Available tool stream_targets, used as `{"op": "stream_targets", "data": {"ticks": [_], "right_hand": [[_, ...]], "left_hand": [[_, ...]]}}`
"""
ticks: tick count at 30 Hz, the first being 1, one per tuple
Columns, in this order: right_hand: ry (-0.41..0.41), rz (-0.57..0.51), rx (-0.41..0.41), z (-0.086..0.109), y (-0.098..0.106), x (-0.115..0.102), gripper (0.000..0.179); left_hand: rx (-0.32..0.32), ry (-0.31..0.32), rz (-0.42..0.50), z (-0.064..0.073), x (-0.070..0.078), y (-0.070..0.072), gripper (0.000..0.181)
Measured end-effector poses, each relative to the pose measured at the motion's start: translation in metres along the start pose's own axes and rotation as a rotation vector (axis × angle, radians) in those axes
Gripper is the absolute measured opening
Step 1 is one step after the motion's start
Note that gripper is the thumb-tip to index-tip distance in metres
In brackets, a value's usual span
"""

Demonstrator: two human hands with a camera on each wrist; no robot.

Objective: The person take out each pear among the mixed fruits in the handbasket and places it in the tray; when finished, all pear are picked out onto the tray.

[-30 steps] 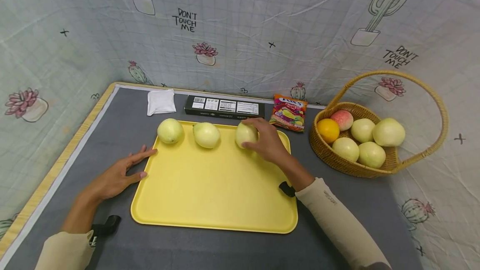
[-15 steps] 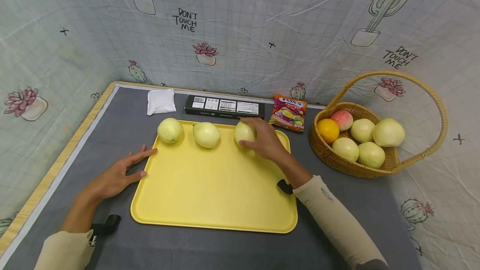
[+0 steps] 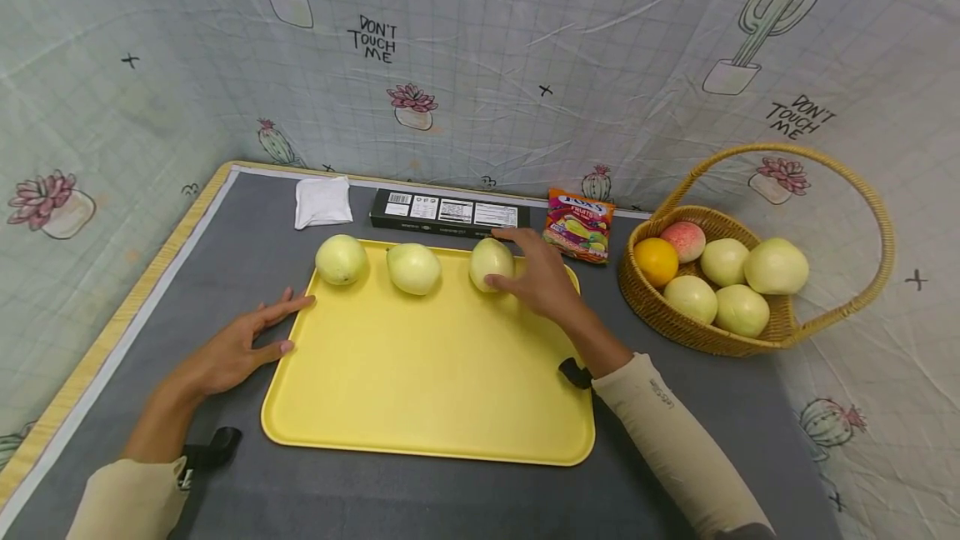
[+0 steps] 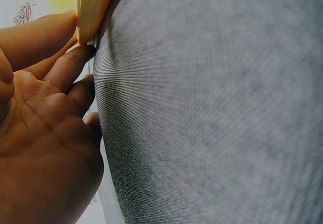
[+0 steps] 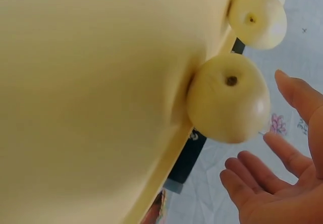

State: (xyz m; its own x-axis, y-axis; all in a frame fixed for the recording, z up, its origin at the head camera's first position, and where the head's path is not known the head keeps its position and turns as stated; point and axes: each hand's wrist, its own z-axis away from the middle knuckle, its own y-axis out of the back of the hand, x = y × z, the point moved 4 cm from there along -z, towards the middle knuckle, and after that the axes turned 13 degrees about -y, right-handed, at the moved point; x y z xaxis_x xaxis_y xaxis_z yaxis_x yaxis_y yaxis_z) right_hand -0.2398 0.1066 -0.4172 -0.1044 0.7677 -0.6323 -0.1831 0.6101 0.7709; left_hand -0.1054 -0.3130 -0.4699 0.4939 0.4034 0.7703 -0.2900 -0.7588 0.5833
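Fruit (image 3: 490,262) sits just beside the right hand (image 3: 546,280).

The yellow rectangular plastic tray (image 3: 427,382) looks smooth and dull, and the pale green round fruits (image 3: 414,269) along its far edge are smooth with a soft shine. Under the tray is matt grey woven cloth (image 3: 375,498), and to its right is a bumpy brown wicker basket (image 3: 663,319). Behind the tray are a shiny orange candy bag (image 3: 577,226) and wrinkly pale printed cloth (image 3: 480,40).
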Motion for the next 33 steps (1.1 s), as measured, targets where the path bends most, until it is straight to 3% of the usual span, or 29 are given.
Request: {"op": "stream_targets", "data": {"ticks": [7, 23, 33], "right_hand": [[0.034, -0.011, 0.085, 0.005, 0.018, 0.003, 0.073], [0.094, -0.128, 0.31, 0.03, 0.069, 0.019, 0.07], [0.084, -0.205, 0.455, 0.047, 0.103, 0.045, 0.067]], "left_hand": [[-0.006, 0.026, 0.009, 0.0, 0.0, -0.001, 0.062], [-0.007, 0.017, -0.004, 0.0, -0.002, 0.0, 0.064], [-0.003, -0.01, -0.02, 0.002, -0.002, 0.0, 0.064]]}}
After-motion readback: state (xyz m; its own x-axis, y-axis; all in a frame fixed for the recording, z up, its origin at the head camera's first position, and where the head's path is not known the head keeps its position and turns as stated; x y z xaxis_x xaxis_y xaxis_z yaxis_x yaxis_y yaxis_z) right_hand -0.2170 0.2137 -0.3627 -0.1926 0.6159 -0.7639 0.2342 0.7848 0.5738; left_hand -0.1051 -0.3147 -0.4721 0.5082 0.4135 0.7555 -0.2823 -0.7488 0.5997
